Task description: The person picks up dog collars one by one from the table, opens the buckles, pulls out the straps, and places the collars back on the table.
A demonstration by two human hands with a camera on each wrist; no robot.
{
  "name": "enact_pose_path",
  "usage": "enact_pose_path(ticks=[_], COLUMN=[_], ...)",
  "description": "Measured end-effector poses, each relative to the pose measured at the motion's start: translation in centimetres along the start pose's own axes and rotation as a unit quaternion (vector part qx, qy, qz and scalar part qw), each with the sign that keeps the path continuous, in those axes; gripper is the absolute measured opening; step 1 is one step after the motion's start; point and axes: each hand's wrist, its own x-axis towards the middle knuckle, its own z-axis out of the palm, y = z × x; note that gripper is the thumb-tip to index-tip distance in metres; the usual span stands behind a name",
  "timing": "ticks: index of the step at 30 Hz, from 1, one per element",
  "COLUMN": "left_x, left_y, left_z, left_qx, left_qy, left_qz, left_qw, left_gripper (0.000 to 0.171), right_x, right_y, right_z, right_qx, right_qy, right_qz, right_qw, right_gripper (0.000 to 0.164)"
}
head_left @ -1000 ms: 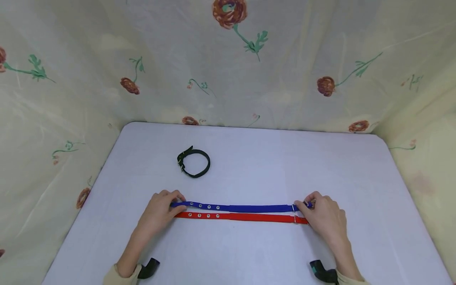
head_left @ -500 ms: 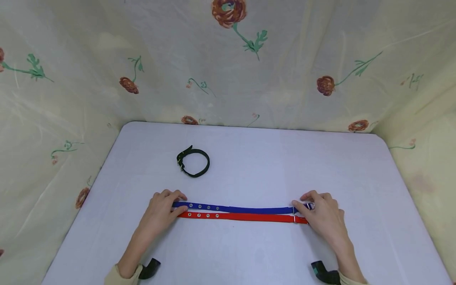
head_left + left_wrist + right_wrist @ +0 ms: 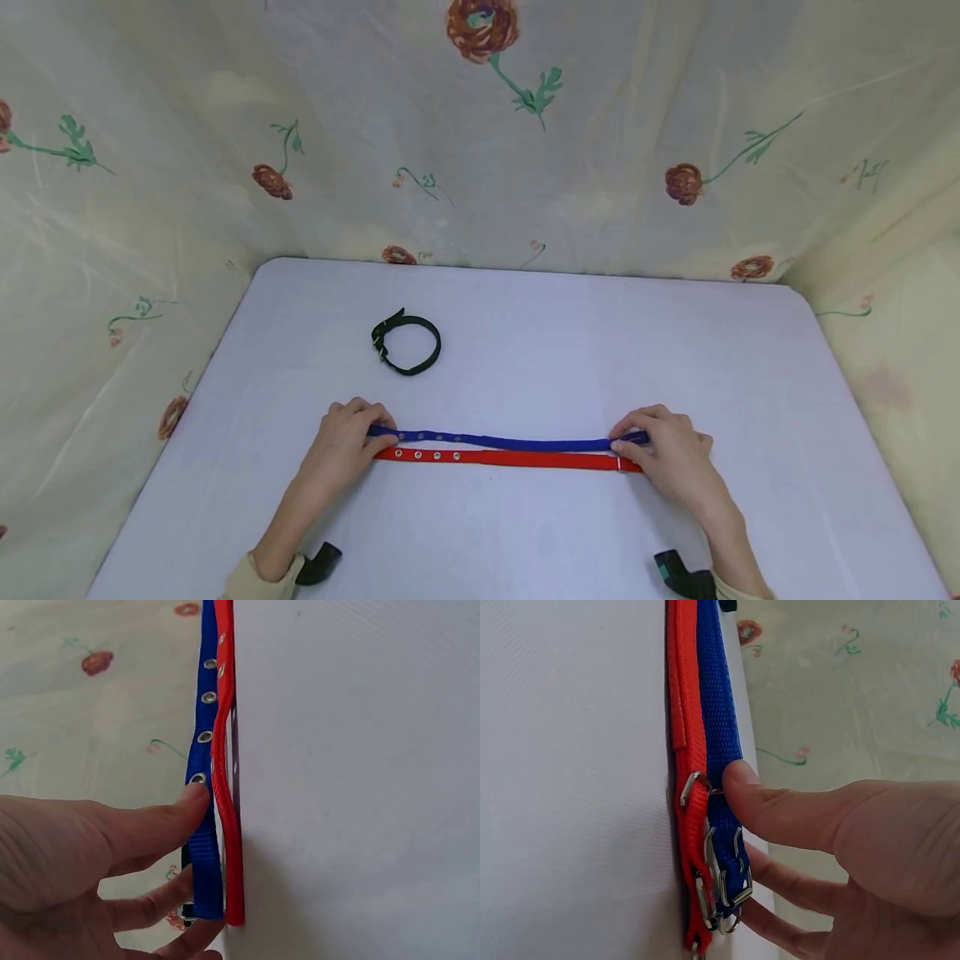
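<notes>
A blue collar [image 3: 525, 445] with metal eyelets stretches straight between my two hands. My left hand [image 3: 343, 443] pinches its holed end between thumb and fingers, the thumb beside an eyelet [image 3: 198, 778] in the left wrist view. Near the buckle end, my right hand [image 3: 671, 450] pinches the strap; the metal buckle [image 3: 737, 889] shows in the right wrist view. Just in front and nearly parallel lies a red collar [image 3: 525, 459], also with eyelets and metal fittings. Its two ends are partly hidden by my hands in the head view.
A black collar [image 3: 437, 342], fastened into a ring, lies farther back on the white table [image 3: 675, 350]. Floral cloth [image 3: 585, 167] hangs behind and beside the table. Black devices [image 3: 318, 564] sit at both wrists.
My right hand has shifted slightly left along the blue collar and now pinches it by the ring. The blue strap has tilted, its eyelets showing narrower. My left hand has moved slightly right.
</notes>
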Motion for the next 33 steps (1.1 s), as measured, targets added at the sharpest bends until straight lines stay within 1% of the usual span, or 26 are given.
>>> enact_pose_path(ticks=[3, 7, 9, 11, 14, 18, 22, 28, 33], left_x=[0.2, 0.5, 0.5, 0.5, 0.6, 0.7, 0.8, 0.8, 0.7], left_y=[-0.1, -0.4, -0.5, -0.7, -0.8, -0.8, -0.8, -0.8, -0.9], left_z=[-0.3, -0.5, -0.6, -0.5, -0.3, -0.2, -0.3, -0.3, 0.0], left_qx=[-0.038, -0.099, -0.116, -0.124, -0.122, -0.100, -0.086, -0.091, -0.062], left_qy=[-0.009, -0.018, -0.018, -0.020, -0.027, -0.033, -0.028, -0.011, -0.020], left_qz=[0.004, 0.003, 0.006, 0.011, 0.014, 0.018, 0.021, 0.029, 0.042], left_qw=[0.9992, 0.9949, 0.9930, 0.9921, 0.9921, 0.9943, 0.9957, 0.9954, 0.9970], left_gripper=[0.011, 0.011, 0.011, 0.012, 0.014, 0.020, 0.021, 0.012, 0.012], right_x=[0.1, 0.3, 0.5, 0.8, 1.2, 1.5, 1.6, 1.8, 1.7], right_y=[0.0, 0.1, 0.1, 0.0, 0.1, -0.1, -0.4, -0.8, -0.8], right_z=[-0.3, -0.8, -1.0, -1.1, -0.9, -0.3, 0.1, 0.3, 0.6], right_qx=[0.000, 0.009, 0.015, 0.020, 0.016, -0.001, -0.004, 0.005, -0.005], right_qy=[-0.005, -0.009, -0.014, -0.022, -0.039, -0.055, -0.056, -0.053, -0.037], right_qz=[-0.013, -0.029, -0.036, -0.041, -0.035, -0.011, 0.009, 0.030, 0.027], right_qw=[1.000, 1.000, 0.999, 0.999, 0.998, 0.998, 0.998, 0.998, 0.999], right_gripper=[0.012, 0.011, 0.013, 0.015, 0.018, 0.020, 0.021, 0.024, 0.022])
